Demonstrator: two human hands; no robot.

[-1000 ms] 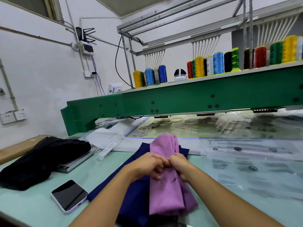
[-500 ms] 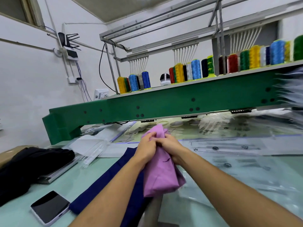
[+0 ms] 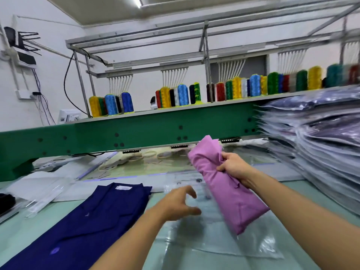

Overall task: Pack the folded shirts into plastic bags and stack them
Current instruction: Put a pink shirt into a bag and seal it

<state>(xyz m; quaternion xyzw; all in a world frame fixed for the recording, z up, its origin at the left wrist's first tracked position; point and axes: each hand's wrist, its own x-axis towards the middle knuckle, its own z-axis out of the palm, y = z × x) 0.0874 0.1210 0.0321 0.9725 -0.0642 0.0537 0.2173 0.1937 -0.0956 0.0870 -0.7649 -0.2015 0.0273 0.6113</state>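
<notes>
From where I sit, the right hand (image 3: 234,169) grips the pink shirt (image 3: 231,199) near its upper end, fingers curled round the bunched cloth. The shirt is rolled into a long bundle, held off the table (image 3: 25,232) and tilted, its lower end hanging over a clear bag (image 3: 218,242) that lies flat below. The left hand (image 3: 176,205) holds nothing: its fingers are spread wide above the bag's far edge, and with the blur I cannot tell whether they touch the plastic. Left of it a navy shirt (image 3: 93,215) lies spread on the table, collar away from me. On the right stands a tall stack (image 3: 323,152) of bagged shirts. Behind runs a green beam (image 3: 136,133) with thread spools (image 3: 176,96) on top.
</notes>
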